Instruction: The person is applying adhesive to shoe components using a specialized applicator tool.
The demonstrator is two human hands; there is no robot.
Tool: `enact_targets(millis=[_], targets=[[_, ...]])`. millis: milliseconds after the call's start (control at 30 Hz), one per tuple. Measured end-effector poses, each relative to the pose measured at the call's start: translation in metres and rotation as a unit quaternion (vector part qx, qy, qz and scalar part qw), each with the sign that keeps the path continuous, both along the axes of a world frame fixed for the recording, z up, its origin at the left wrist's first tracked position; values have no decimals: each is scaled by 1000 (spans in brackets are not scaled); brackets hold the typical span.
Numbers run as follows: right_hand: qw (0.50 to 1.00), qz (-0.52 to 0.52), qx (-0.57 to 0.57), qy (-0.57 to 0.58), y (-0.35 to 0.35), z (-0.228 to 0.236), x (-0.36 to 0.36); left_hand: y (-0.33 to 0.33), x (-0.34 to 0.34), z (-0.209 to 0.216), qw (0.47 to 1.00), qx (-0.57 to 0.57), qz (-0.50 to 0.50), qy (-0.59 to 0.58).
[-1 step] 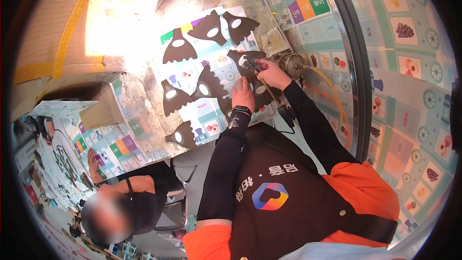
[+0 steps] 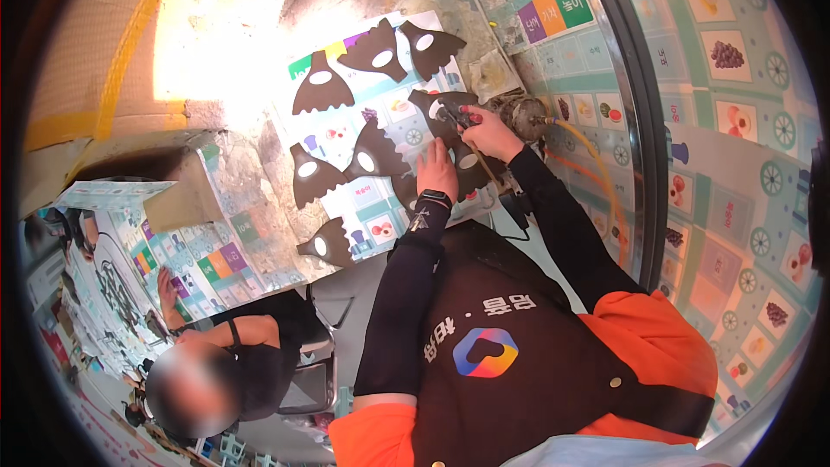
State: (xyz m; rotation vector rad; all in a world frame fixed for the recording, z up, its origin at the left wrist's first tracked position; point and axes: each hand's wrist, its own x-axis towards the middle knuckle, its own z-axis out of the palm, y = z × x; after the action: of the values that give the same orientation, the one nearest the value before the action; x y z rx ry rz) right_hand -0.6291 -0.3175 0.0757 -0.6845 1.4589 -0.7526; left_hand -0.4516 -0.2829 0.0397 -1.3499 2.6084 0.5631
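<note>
My right hand (image 2: 489,135) is closed around a dark hand tool with red parts (image 2: 456,113). Its tip is over the pale oval of a dark brown scalloped piece (image 2: 444,129); I cannot tell whether it touches. My left hand (image 2: 438,171) lies flat, fingers stretched, beside that piece and partly over another brown piece (image 2: 402,190). One more brown piece (image 2: 471,176) lies partly hidden under my right wrist. Similar pieces with white ovals lie about, among them a far left one (image 2: 322,104), a far middle one (image 2: 380,41) and a near left one (image 2: 333,246).
The pieces lie on a printed sheet (image 2: 354,214) over a worn table (image 2: 259,173). A yellow hose (image 2: 596,156) and a round dirty fitting (image 2: 524,118) are at the right, near a dark metal post (image 2: 641,112). A cardboard box (image 2: 186,190) stands left; another person (image 2: 255,355) sits lower left.
</note>
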Motion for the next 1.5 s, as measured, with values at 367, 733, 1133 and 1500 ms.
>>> enact_targets(millis=[367, 733, 1133, 1500], targets=[[1000, 5, -1, 4, -7, 12, -1, 0, -2, 3, 1000, 6, -9, -21], [998, -19, 10, 50, 5, 21, -11, -2, 0, 7, 1000, 20, -5, -18], [998, -47, -20, 20, -11, 20, 3, -2, 1, 3, 1000, 21, -6, -22], [994, -33, 64, 88, -3, 34, -17, -3, 0, 7, 999, 39, 5, -22]])
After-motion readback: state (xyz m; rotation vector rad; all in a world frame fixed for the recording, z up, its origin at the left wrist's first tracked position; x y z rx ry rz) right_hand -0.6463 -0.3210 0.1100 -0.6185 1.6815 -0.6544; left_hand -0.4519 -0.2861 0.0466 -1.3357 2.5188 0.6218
